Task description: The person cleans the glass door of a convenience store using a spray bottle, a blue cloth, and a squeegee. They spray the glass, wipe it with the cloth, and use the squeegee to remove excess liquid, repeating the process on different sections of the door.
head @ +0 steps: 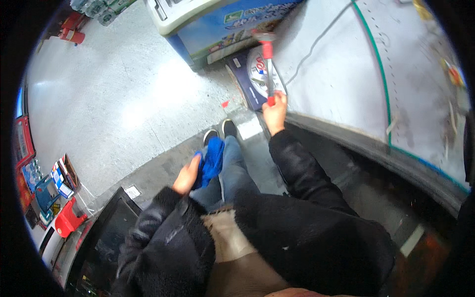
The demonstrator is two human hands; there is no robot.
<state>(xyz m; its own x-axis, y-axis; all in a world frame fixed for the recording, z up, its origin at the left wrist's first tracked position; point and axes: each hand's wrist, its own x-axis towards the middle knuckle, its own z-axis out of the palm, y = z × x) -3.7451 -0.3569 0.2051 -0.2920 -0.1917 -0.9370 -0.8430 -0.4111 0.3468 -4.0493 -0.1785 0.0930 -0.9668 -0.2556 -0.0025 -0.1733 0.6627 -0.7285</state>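
My left hand [188, 176] grips a bunched blue cloth [213, 160] in front of my legs. My right hand [275, 110] is closed around the lower end of a tool with red parts and a metal shaft [270, 70]. That tool points away from me, and its far end is blurred, so its exact kind cannot be told. Beyond my right hand, a dark blue cardboard box [241, 76] with a white oval stands on the floor beside a blue and white chest freezer [207, 37].
A grey cable [311, 52] runs over a pale surface on the right, near a green strip [380, 67]. At the lower left are a red plastic stool [68, 219], upright cartons [61, 178] and a black-edged case [111, 222]. Packed bottles [105, 13] lie at the upper left.
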